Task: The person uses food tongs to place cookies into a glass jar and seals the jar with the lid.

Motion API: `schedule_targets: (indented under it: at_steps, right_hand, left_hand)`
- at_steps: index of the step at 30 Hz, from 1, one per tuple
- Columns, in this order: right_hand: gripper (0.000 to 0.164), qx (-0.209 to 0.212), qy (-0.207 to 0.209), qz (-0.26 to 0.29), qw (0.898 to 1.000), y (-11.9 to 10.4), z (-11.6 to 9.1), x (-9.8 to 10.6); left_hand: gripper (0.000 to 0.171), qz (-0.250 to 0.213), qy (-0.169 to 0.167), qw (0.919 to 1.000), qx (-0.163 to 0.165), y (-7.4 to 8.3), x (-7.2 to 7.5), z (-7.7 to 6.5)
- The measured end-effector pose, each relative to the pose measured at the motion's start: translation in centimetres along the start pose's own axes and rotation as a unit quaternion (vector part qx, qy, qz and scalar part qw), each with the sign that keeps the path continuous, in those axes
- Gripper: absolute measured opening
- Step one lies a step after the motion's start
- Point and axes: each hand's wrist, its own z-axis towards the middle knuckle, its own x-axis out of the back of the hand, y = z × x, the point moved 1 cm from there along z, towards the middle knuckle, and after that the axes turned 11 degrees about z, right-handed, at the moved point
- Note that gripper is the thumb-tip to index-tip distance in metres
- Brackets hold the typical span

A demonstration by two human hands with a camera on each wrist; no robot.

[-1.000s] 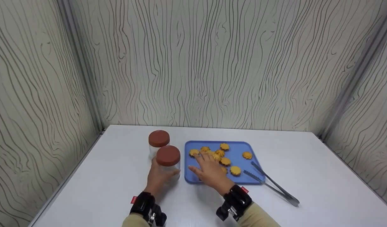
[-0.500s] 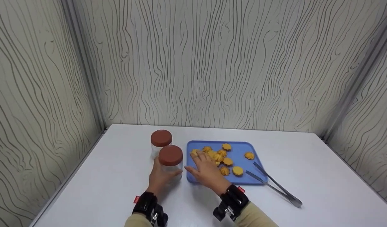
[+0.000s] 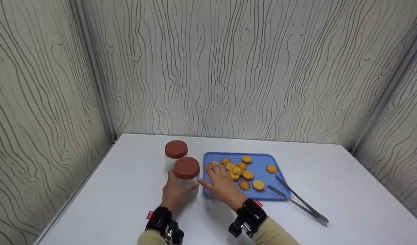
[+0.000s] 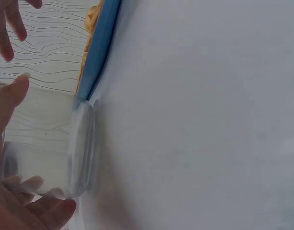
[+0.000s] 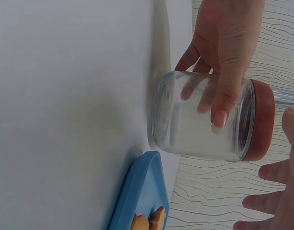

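Observation:
My left hand holds a clear jar around its side, thumb on the near face and fingers behind. The jar stands upright with a reddish-brown screw lid on it. In the left wrist view its transparent base is close over the white table. My right hand is just right of the jar, fingers spread and holding nothing, over the left part of a blue tray. In the right wrist view its fingertips are beside the lid.
Behind the held jar stands a second jar with a matching lid. Several golden cookies lie on the tray, some hidden by my right hand. Metal tongs rest over the tray's right front corner, handle end on the table.
My right hand has moved left over the tray, closer to the held jar, uncovering a cookie near the tray's front. The left hand keeps its hold. The head view has shifted slightly.

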Motion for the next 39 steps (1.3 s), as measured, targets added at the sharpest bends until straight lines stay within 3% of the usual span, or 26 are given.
schedule_targets:
  at_steps: [11,22,32,39]
  right_hand:
    - [0.061,-0.003,-0.017,-0.012,1.0,-0.8,0.7,-0.7]
    - [0.064,-0.014,-0.014,-0.005,1.0,-1.2,1.4,-0.9]
    - [0.07,-0.01,-0.015,0.008,1.0,-1.8,2.2,-1.5]
    - [0.076,-0.039,-0.003,-0.001,0.999,-2.6,3.0,-2.2]
  left_hand:
    - [0.101,0.017,-0.013,0.9998,-0.005,-0.6,0.6,0.1]
    - [0.102,-0.012,-0.03,0.9995,0.0,-0.3,0.5,0.4]
    - [0.097,-0.06,-0.027,0.9967,-0.048,-0.8,0.1,0.7]
    - [0.091,-0.023,-0.04,0.9976,-0.051,-0.7,0.3,0.8]
